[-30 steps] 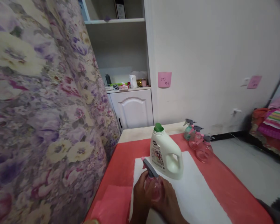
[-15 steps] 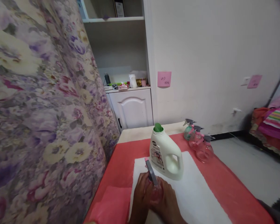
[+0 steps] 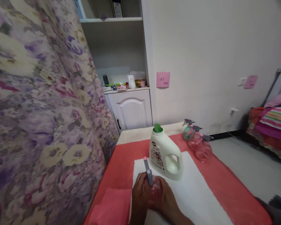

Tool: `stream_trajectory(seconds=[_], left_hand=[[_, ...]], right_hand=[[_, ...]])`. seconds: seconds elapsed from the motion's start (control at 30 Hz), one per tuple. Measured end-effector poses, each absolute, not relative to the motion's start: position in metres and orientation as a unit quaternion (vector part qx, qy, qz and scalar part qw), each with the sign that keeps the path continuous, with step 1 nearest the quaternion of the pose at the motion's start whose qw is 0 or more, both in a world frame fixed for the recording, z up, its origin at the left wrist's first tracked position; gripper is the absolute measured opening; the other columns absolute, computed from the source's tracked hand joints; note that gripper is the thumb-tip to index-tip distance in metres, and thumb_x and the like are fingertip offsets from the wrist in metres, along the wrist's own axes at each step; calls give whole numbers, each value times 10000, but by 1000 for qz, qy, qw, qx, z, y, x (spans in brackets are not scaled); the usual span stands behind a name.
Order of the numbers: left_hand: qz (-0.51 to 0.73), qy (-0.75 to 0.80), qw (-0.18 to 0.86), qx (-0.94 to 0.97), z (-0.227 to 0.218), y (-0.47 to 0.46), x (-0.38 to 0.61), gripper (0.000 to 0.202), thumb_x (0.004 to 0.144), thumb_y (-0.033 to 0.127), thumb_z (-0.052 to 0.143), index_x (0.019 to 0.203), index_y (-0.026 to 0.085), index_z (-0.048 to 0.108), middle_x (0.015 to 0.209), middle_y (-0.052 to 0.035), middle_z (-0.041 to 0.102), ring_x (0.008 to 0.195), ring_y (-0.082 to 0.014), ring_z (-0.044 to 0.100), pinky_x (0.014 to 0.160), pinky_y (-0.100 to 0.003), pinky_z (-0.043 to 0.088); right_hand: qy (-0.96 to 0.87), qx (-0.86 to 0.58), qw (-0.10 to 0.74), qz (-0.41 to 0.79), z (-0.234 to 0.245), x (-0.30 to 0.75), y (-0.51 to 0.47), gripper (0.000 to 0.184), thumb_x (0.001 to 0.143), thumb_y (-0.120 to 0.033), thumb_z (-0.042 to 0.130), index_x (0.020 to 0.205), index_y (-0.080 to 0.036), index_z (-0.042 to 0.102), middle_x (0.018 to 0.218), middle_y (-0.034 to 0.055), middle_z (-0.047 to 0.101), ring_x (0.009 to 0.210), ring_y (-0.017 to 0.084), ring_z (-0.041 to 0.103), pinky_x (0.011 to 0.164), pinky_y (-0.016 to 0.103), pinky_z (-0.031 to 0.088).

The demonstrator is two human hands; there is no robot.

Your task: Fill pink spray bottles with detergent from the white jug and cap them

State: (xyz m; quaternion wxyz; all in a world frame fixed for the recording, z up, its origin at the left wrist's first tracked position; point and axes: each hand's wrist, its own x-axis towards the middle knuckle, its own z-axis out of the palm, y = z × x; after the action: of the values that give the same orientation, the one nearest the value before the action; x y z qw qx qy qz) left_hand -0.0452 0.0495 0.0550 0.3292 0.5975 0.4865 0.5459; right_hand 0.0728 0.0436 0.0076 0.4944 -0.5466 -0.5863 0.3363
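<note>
Between my two hands is a pink see-through spray bottle (image 3: 155, 189) with a grey trigger head and a pink nozzle, its nozzle pointing away from me. My left hand (image 3: 140, 190) wraps the left side of its neck and body. From the right, my right hand (image 3: 165, 193) curls around the round body. Much of the bottle is hidden behind the fingers. Just beyond stands a pale green detergent jug (image 3: 165, 154), upright, with a green spout in its uncapped mouth. Under the hands and jug lies a white sheet (image 3: 192, 187).
Three spray bottles stand in a row at the right edge: a green one (image 3: 187, 133), then two pink ones, the nearest (image 3: 203, 153) largest in view. A folded pink cloth (image 3: 113, 204) lies left on the red tablecloth (image 3: 126, 159). A floral curtain (image 3: 49, 125) hangs at left.
The trigger head in my hands has turned, its nozzle shifting slightly left and upward. My hands stay around the bottle. The whole view has shifted slightly; the jug stands where it was.
</note>
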Motion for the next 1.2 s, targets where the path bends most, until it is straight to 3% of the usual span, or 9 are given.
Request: stream_trajectory(seconds=[0.27, 0.47, 0.6, 0.7, 0.83, 0.93, 1.2], left_hand=[[594, 483, 437, 471, 72, 48, -62, 432, 757, 369, 717, 1154, 211, 655, 1247, -85, 684, 1112, -269, 636, 969, -367, 474], [605, 413, 542, 411, 78, 43, -62, 447, 717, 417, 751, 1073, 155, 687, 1088, -143, 750, 1079, -311, 661, 983, -446, 471], [614, 373, 593, 363, 82, 39, -60, 421, 672, 427, 791, 997, 171, 714, 1025, -119, 759, 1039, -306, 679, 969, -445, 479], [619, 345, 618, 340, 86, 35, -59, 369, 664, 396, 810, 953, 182, 729, 988, -82, 754, 1000, -273, 693, 948, -402, 496], [607, 314, 659, 314, 90, 30, -58, 324, 674, 364, 814, 937, 192, 733, 955, -63, 748, 952, -230, 700, 948, -387, 496], [604, 302, 666, 317, 92, 28, -59, 310, 694, 355, 801, 943, 183, 735, 983, -69, 732, 957, -220, 689, 996, -409, 463], [594, 254, 682, 342, 84, 24, -58, 261, 798, 379, 705, 982, 195, 722, 981, -79, 707, 976, -226, 668, 1004, -431, 444]], right_hand=[[-575, -449, 520, 444, 23, 83, 40, 750, 479, -190, 755, 1181, -213, 494, 1206, 77, 608, 1165, 283, 557, 1036, 410, 416], [-521, -356, 555, 543, 14, 89, 28, 728, 523, -352, 795, 1185, -229, 518, 1188, 68, 631, 1120, 291, 581, 989, 417, 420], [-455, -278, 562, 632, 8, 85, 21, 544, 567, -488, 801, 992, -226, 584, 927, 15, 671, 893, 246, 641, 814, 363, 479], [-386, -246, 552, 697, 10, 78, 15, 405, 669, -556, 716, 885, -223, 638, 893, 32, 694, 886, 257, 665, 831, 393, 493], [-380, -264, 528, 712, 21, 70, 9, 554, 754, -712, 498, 998, -254, 694, 976, 84, 732, 1032, 325, 659, 853, 479, 505], [-388, -259, 525, 712, 29, 68, 7, 633, 776, -744, 399, 1036, -253, 703, 1000, 96, 735, 1104, 337, 630, 840, 500, 511], [-406, -227, 460, 757, 41, 74, 8, 639, 804, -767, 352, 1054, -291, 696, 969, 85, 751, 1008, 351, 673, 752, 555, 525]])
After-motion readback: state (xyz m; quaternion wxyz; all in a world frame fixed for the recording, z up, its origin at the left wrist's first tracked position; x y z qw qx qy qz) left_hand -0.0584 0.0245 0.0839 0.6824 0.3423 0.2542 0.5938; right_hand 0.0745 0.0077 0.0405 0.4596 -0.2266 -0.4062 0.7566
